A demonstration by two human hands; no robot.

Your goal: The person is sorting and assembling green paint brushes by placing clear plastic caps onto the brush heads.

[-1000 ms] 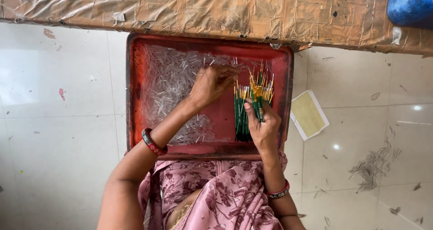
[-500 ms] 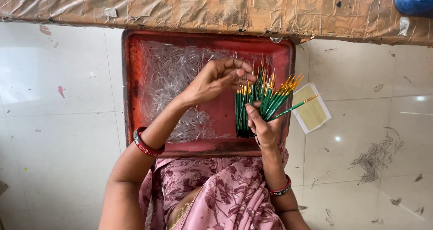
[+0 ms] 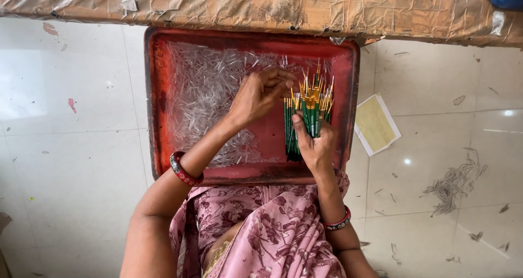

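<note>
**Inspector:** White tiled floor, marked and scuffed. A red metal tray lies on it, its far edge against a long cardboard-wrapped slab that runs along the top of the view. A person sits at the tray's near edge, lap in pink floral cloth.

**Clerk:** And what does the tray carry?

**Inspector:** A loose heap of clear plastic caps covers its left half and far-left corner. The thin green brushes stand in the right half, gathered as one bundle, tips fanned toward the far edge.

**Clerk:** The hands?

**Inspector:** The right hand is closed round the lower handles of the bundle, thumb laid up along them. In my judgement that keeps the tips level and exposed. The left hand reaches across from the cap heap, fingers pinched together right at the brush tips. Whether it has a cap between the fingertips, I cannot tell; it is too small to resolve.

**Clerk:** Anything off the tray?

**Inspector:** A yellowish paper card lies on the floor just beside the tray's right edge. Grey debris is scattered farther right. Red bangles are worn on both wrists.
</note>
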